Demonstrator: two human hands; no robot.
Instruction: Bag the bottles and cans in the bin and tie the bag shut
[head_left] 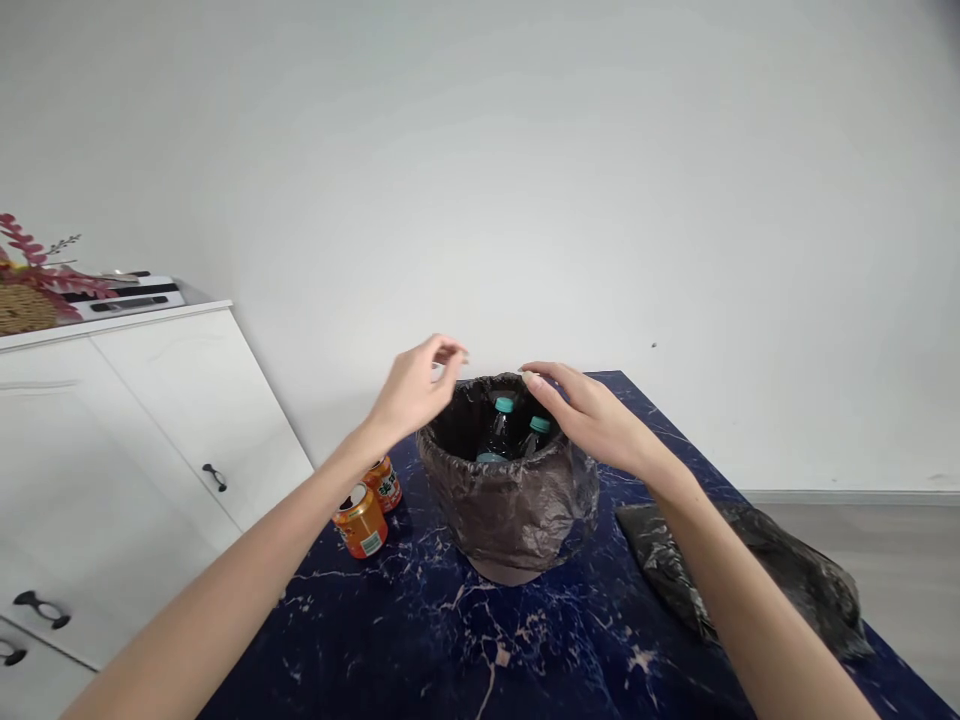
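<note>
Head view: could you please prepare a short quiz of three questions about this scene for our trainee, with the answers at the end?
1. How many bottles show in the bin?
2. True or false: the cans stand left of the bin.
3. Which hand is nearer to the bag right of the bin: a) left or b) right?

Key: 1. Two. 2. True. 3. b, the right hand.

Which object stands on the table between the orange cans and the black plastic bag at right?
The head view shows a bag-lined bin there, with teal-capped bottles inside.
</note>
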